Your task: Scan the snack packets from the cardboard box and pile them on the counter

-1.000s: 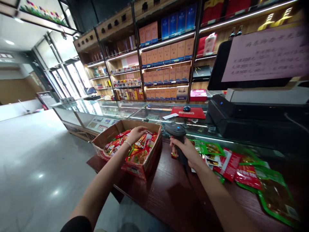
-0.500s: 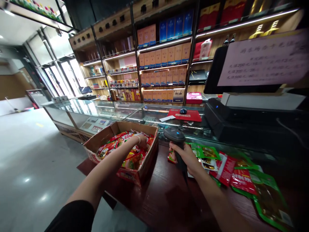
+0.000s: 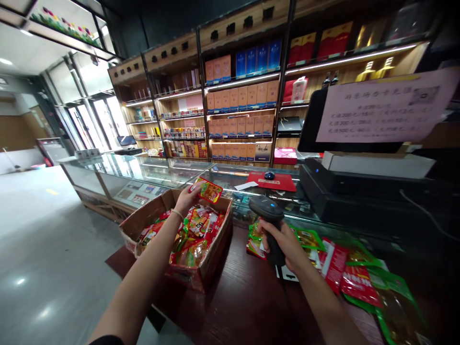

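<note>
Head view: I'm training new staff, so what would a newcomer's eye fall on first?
Probably the left hand, holding a red packet above the far side of the open carton, and the right hand, gripping a black scanner over the table. At the right, a pink sign stands out against a black monitor. Beyond the glass counter, blue boxes fill a shelf.

Dark red-brown wooden counter (image 3: 233, 297), supporting an open cardboard box (image 3: 155, 211) at left and overlapping sealed snack packets (image 3: 335, 264) at right.
</note>
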`<move>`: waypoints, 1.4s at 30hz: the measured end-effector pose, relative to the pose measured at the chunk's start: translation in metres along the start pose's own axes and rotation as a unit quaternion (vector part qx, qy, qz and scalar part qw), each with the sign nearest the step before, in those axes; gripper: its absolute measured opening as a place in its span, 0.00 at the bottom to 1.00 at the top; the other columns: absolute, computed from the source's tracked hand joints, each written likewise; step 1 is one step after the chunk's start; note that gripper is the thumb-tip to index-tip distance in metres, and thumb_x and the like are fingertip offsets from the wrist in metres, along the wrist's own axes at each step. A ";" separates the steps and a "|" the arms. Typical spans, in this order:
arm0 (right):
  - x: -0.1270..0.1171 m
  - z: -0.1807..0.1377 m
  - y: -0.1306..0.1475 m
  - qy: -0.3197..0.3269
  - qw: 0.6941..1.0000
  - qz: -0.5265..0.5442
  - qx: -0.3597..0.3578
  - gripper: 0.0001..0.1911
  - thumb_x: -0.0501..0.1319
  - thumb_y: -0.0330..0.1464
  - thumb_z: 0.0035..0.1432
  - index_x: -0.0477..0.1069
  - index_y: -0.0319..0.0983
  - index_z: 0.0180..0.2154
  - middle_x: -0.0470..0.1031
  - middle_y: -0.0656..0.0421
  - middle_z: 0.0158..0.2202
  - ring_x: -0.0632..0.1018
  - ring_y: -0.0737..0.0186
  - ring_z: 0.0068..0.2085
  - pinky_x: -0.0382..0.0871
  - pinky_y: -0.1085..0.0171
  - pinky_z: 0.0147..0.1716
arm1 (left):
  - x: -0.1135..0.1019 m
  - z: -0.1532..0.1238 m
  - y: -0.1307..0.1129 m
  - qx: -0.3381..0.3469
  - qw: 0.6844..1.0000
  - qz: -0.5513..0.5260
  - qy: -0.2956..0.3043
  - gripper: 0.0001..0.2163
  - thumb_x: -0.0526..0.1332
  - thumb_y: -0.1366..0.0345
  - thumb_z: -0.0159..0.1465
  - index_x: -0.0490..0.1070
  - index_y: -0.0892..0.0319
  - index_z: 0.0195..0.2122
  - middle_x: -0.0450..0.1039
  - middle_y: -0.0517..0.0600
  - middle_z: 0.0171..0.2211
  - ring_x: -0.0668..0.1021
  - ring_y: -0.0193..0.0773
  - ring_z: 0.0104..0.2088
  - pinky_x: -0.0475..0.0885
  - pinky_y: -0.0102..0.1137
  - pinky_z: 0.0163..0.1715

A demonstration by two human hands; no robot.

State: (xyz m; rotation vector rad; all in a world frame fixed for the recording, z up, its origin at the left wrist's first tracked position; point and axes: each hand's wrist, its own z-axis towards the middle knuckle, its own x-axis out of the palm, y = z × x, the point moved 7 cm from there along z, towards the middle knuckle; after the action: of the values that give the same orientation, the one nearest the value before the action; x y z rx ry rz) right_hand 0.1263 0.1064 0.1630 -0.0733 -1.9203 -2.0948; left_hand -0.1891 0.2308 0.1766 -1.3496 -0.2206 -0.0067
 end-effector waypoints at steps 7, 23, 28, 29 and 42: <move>-0.016 -0.004 0.010 -0.012 0.996 -0.087 0.006 0.19 0.65 0.47 0.50 0.64 0.40 0.29 0.67 0.66 0.17 0.67 0.70 0.13 0.59 0.69 0.12 | 0.029 -0.010 0.005 -0.034 0.996 -0.071 0.042 0.21 0.72 0.64 0.48 0.65 0.60 0.39 0.73 0.44 0.28 0.77 0.29 0.26 0.78 0.27 0.31; -0.014 -0.008 0.012 0.010 0.993 -0.113 0.020 0.17 0.66 0.44 0.50 0.63 0.40 0.30 0.65 0.68 0.15 0.66 0.71 0.11 0.57 0.72 0.09 | 0.049 -0.017 0.002 0.001 0.998 -0.026 0.053 0.20 0.70 0.63 0.50 0.67 0.63 0.41 0.75 0.50 0.37 0.79 0.33 0.32 0.78 0.31 0.34; -0.055 -0.011 0.035 -0.045 0.995 -0.086 -0.003 0.17 0.66 0.44 0.50 0.62 0.41 0.32 0.66 0.69 0.16 0.66 0.73 0.12 0.58 0.73 0.10 | 0.088 -0.024 0.006 0.024 0.992 0.076 0.096 0.16 0.65 0.60 0.54 0.64 0.61 0.39 0.74 0.47 0.33 0.78 0.33 0.30 0.77 0.31 0.33; -0.067 -0.013 0.041 -0.063 0.995 -0.083 -0.010 0.18 0.66 0.44 0.50 0.62 0.41 0.32 0.65 0.69 0.16 0.66 0.72 0.12 0.58 0.73 0.10 | 0.103 -0.027 0.008 0.035 0.983 0.133 0.123 0.14 0.64 0.59 0.56 0.64 0.60 0.39 0.73 0.47 0.33 0.77 0.33 0.30 0.76 0.31 0.33; -0.154 -0.044 0.082 -0.207 0.976 -0.025 -0.065 0.19 0.68 0.44 0.46 0.61 0.42 0.29 0.65 0.69 0.15 0.66 0.71 0.12 0.59 0.72 0.09 | 0.317 -0.120 0.086 0.220 0.693 0.544 0.419 0.11 0.55 0.64 0.63 0.69 0.57 0.46 0.77 0.53 0.36 0.78 0.44 0.36 0.67 0.31 0.35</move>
State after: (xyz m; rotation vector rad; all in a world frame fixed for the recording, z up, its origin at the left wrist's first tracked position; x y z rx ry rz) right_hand 0.3011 0.0866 0.2008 -0.5335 -2.0136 -2.3860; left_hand 0.1511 0.1728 0.1208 -0.6966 1.3111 0.4007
